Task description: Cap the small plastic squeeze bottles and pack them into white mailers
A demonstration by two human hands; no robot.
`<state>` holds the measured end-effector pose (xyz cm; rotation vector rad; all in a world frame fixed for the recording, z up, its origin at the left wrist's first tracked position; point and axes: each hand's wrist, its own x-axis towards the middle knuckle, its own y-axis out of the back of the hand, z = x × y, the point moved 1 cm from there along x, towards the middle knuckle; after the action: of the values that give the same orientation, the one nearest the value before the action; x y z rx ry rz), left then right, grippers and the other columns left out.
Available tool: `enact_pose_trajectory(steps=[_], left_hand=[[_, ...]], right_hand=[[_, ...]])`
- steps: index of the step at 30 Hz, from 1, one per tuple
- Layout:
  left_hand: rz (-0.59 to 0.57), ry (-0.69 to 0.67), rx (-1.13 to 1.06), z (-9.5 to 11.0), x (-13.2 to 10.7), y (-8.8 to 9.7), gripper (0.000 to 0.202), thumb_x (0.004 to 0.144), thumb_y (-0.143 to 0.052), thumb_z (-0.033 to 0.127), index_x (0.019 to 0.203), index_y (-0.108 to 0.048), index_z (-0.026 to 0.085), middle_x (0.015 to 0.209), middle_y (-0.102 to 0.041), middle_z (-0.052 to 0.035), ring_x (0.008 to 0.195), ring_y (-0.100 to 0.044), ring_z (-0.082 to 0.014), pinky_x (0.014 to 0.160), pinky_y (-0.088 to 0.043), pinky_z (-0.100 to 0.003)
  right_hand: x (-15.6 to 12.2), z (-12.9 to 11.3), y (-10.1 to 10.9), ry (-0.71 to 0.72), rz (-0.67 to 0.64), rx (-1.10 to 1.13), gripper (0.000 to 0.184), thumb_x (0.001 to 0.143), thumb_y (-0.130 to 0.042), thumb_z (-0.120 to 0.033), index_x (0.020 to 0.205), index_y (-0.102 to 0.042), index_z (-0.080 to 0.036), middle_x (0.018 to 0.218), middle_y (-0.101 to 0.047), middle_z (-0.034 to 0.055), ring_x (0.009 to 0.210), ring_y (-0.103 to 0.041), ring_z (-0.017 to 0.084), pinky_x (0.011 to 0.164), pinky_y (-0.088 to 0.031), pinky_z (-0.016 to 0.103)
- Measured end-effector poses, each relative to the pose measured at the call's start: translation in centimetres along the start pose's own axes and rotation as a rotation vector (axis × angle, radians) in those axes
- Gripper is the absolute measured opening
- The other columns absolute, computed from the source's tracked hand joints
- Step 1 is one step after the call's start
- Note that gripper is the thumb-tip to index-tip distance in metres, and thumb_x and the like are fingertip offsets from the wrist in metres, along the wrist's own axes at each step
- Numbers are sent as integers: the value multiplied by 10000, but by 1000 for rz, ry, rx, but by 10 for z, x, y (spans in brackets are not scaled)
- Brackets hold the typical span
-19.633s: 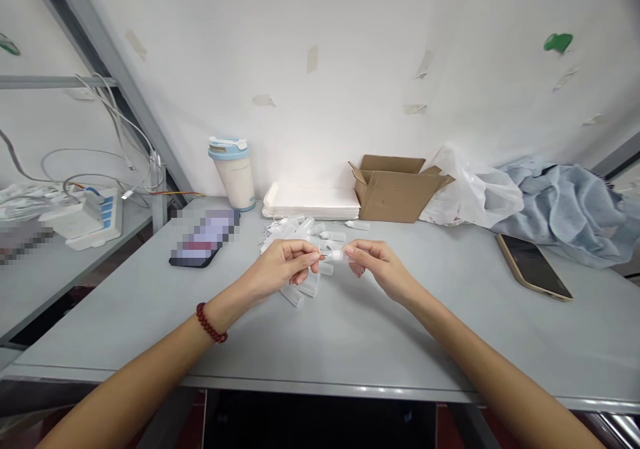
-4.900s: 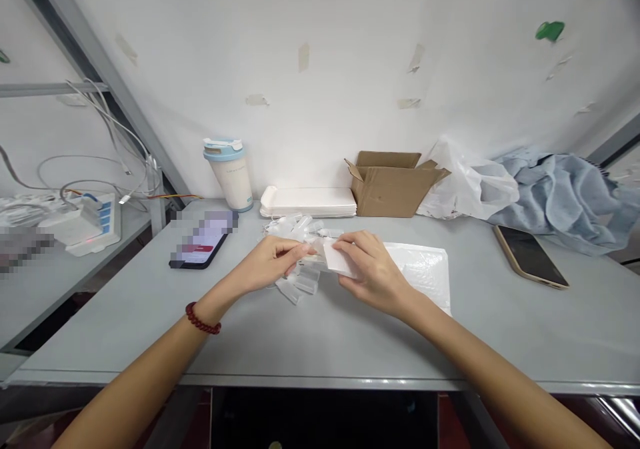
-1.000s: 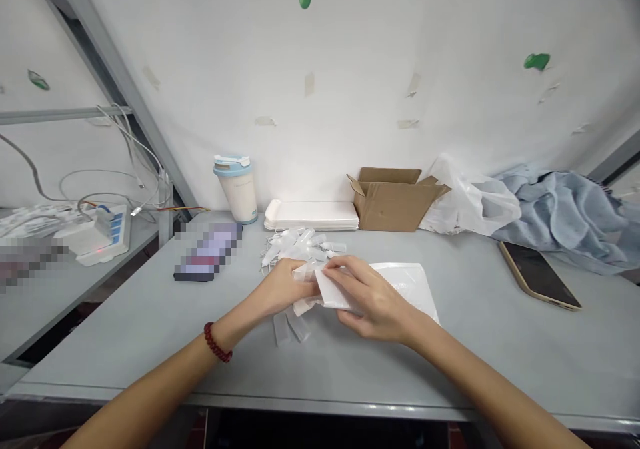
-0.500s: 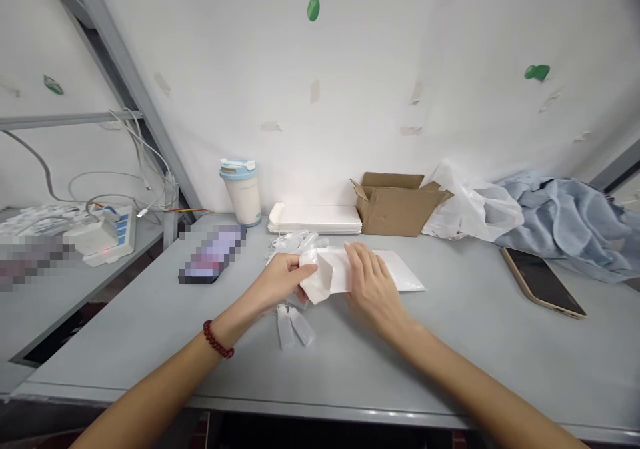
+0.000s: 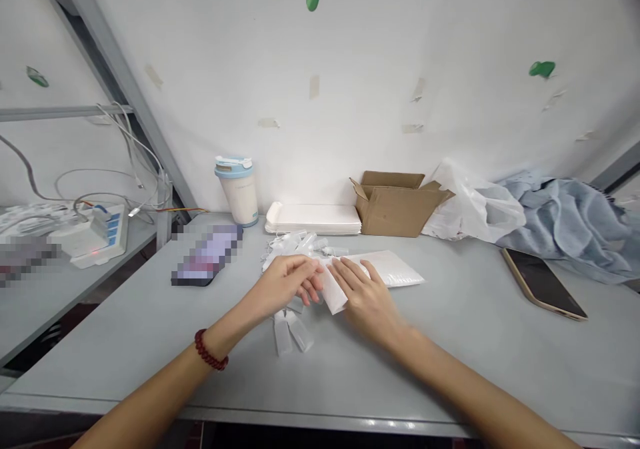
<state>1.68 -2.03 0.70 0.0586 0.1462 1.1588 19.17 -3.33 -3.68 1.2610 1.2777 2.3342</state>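
A white bubble mailer lies flat on the grey table, its left end folded into a slanted white flap. My right hand rests on the folded end, fingers stretched out and pressing down. Beside the mailer's left edge is my left hand, loosely curled with its fingers partly apart; nothing shows in its grasp. Behind and below it lie several small whitish translucent pouches or tags, including a pair of tags nearer me and a heap farther back.
A stack of white mailers lies by the wall. Left of it stand a lidded cup and a blurred phone. To the right are an open cardboard box, a plastic bag, blue cloth and a dark phone.
The mailer's gaping left end now lies folded flat under my right hand. My left hand has come off that end and moved slightly left.
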Motion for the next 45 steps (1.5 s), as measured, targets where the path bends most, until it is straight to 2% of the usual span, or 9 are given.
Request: enact_pose_trajectory(steps=[5, 11, 18, 22, 26, 34, 38, 41, 45], left_hand=[[4, -205, 423, 0, -6, -7, 197, 848, -461, 248, 883, -637, 166, 873, -643, -45, 757, -606, -155, 626, -502, -247], [26, -652, 1090, -6, -12, -12, 273, 841, -432, 99, 1084, -542, 160, 1092, -555, -99, 1044, -500, -231, 861, -464, -375], [120, -803, 1476, -9, -2, -20, 262, 848, -313, 4, 817, -538, 133, 803, -574, -80, 757, -530, -213, 641, -453, -335], [82, -801, 1440, 9, 8, -22, 228, 804, -366, 8, 726, -533, 142, 737, -577, -70, 694, -515, -210, 568, -395, -306], [111, -628, 1103, 23, 35, -29, 201, 789, -405, 54, 712, -558, 159, 715, -600, -43, 678, -516, -174, 581, -365, -264], [-111, -252, 594, 15, 86, -60, 337, 759, -563, 287, 485, -410, 165, 479, -337, 52, 468, -338, -89, 450, -233, -217], [-31, -286, 746, 14, 101, -65, 333, 792, -554, 359, 536, -465, 165, 515, -436, 28, 501, -427, -121, 486, -308, -230], [91, -420, 953, 14, 111, -62, 237, 811, -548, 334, 696, -573, 128, 750, -608, -89, 772, -545, -228, 680, -394, -302], [-70, -427, 1192, 5, 113, -55, 393, 842, -494, 450, 644, -593, 126, 697, -616, -121, 852, -535, -291, 766, -386, -357]], right_hand=[[-1, 3, -3, -7, -38, 16, 256, 817, -431, -54, 989, -616, -99, 931, -665, 138, 893, -577, 259, 800, -413, 430], [-1, 6, -3, 25, 95, 0, 346, 763, -409, 22, 1012, -626, -83, 952, -668, 131, 907, -568, 246, 815, -398, 418], [3, 2, 12, 19, 141, -27, 310, 757, -387, 20, 921, -628, -86, 881, -669, 130, 877, -562, 238, 811, -387, 399], [9, 16, 26, -29, 107, 100, 238, 782, -431, -70, 941, -600, -118, 853, -663, 107, 816, -569, 229, 792, -374, 397], [13, 47, 34, -218, -31, 358, 172, 826, -540, -237, 982, -576, -176, 928, -651, 70, 845, -584, 185, 717, -380, 303], [22, 100, 36, -230, -422, 318, 214, 808, -475, -122, 681, -635, -187, 707, -649, 31, 669, -565, 152, 661, -301, 269], [36, 115, 25, -234, -612, 195, 201, 748, -468, -76, 636, -602, -174, 642, -642, 37, 623, -553, 160, 634, -260, 274], [42, 124, 9, -279, -629, 155, 194, 732, -469, -67, 638, -605, -168, 681, -658, 63, 688, -573, 185, 648, -256, 282], [42, 130, -14, -329, -676, 246, 125, 743, -535, -148, 722, -646, -201, 714, -680, 33, 752, -592, 197, 697, -288, 284]])
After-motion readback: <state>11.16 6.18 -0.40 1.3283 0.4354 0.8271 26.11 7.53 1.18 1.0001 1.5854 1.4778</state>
